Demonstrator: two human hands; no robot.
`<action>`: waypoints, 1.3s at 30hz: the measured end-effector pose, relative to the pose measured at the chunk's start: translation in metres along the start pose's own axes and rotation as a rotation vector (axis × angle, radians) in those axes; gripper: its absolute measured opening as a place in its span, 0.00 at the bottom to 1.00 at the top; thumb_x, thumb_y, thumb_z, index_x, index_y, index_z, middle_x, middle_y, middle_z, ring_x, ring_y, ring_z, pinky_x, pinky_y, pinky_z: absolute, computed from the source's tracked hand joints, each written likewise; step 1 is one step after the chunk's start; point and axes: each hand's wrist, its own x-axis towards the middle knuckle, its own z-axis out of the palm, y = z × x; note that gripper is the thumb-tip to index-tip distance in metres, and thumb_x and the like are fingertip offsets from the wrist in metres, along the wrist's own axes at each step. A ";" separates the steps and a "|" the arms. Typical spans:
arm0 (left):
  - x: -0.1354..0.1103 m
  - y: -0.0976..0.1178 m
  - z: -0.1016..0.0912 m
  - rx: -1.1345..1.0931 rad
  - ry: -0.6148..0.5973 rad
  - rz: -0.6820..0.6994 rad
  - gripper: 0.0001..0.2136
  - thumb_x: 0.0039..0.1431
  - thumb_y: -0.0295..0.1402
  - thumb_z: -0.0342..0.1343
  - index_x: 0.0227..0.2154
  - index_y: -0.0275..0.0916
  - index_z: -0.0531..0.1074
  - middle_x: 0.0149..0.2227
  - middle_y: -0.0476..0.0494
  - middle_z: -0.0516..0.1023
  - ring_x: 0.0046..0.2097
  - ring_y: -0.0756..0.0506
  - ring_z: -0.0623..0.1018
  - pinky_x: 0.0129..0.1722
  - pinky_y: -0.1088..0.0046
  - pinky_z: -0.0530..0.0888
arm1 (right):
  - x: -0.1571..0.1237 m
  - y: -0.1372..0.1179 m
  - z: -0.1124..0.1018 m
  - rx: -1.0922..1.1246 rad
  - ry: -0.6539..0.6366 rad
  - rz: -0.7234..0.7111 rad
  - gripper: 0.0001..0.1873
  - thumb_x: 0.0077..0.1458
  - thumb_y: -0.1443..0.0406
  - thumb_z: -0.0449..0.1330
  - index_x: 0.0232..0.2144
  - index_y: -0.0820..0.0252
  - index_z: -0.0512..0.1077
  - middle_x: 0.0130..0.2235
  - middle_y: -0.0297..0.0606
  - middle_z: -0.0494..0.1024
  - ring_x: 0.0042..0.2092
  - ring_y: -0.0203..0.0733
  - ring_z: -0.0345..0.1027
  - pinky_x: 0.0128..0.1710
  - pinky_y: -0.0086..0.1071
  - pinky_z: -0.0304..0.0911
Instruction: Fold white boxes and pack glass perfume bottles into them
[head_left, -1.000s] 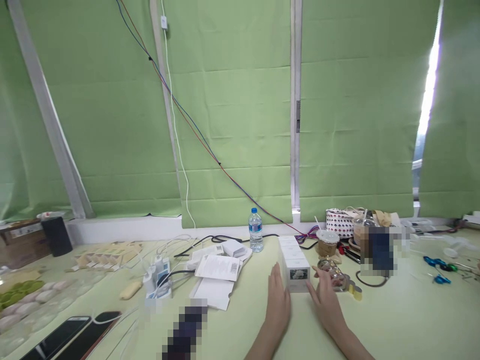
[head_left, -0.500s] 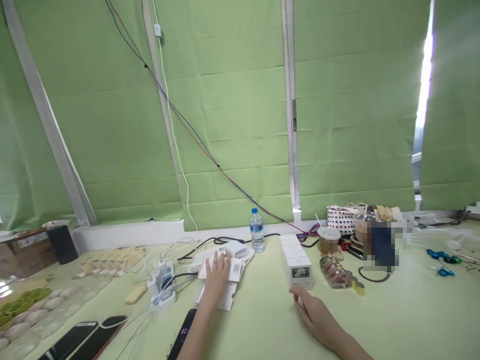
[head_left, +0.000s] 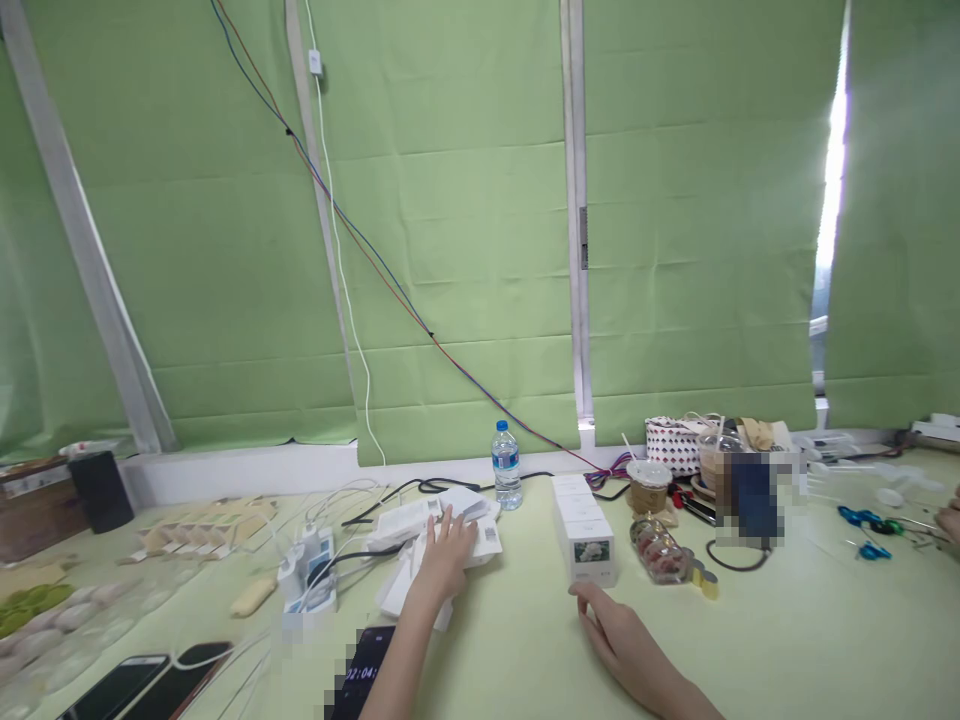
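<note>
My left hand rests palm down, fingers apart, on a loose pile of flattened white paper boxes. Its fingertips touch one of the upper white pieces, which carries a small printed code. My right hand hovers low over the table, fingers loosely bent and holding nothing. Just beyond its fingertips stands a row of white boxes placed one behind another; the front box has a picture of white flowers. I cannot tell whether the fingertips touch it. Partly behind my left forearm lies a phone showing a timer.
A water bottle stands behind the boxes. On the right are a drink cup, a clear pack of round pieces, and blue-handled scissors. Another person's hand shows at the right edge. Left are a power strip and two phones.
My left hand has slid slightly right over the pile, and the upper white pieces have shifted with it. My right hand looks nearly unchanged. Another person's hand has appeared at the right edge.
</note>
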 end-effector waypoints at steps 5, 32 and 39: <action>0.010 -0.004 0.007 -0.179 -0.028 -0.008 0.43 0.32 0.24 0.53 0.61 0.34 0.57 0.62 0.27 0.63 0.67 0.30 0.47 0.63 0.46 0.35 | 0.001 0.004 0.003 0.008 0.001 0.001 0.17 0.61 0.70 0.45 0.50 0.51 0.62 0.38 0.34 0.77 0.34 0.39 0.72 0.36 0.30 0.64; -0.033 0.033 0.016 -0.521 0.180 -0.253 0.17 0.60 0.22 0.40 0.48 0.32 0.69 0.53 0.30 0.70 0.60 0.34 0.63 0.59 0.52 0.57 | 0.005 0.007 0.003 0.717 -0.003 0.457 0.38 0.55 0.43 0.50 0.58 0.63 0.61 0.17 0.24 0.64 0.21 0.39 0.61 0.24 0.30 0.56; -0.045 -0.015 0.022 -0.108 0.071 -0.442 0.25 0.49 0.13 0.47 0.52 0.33 0.69 0.60 0.28 0.64 0.67 0.28 0.50 0.60 0.38 0.47 | 0.004 0.005 0.003 0.492 -0.019 0.396 0.33 0.61 0.45 0.42 0.55 0.61 0.62 0.16 0.24 0.63 0.21 0.40 0.60 0.27 0.31 0.56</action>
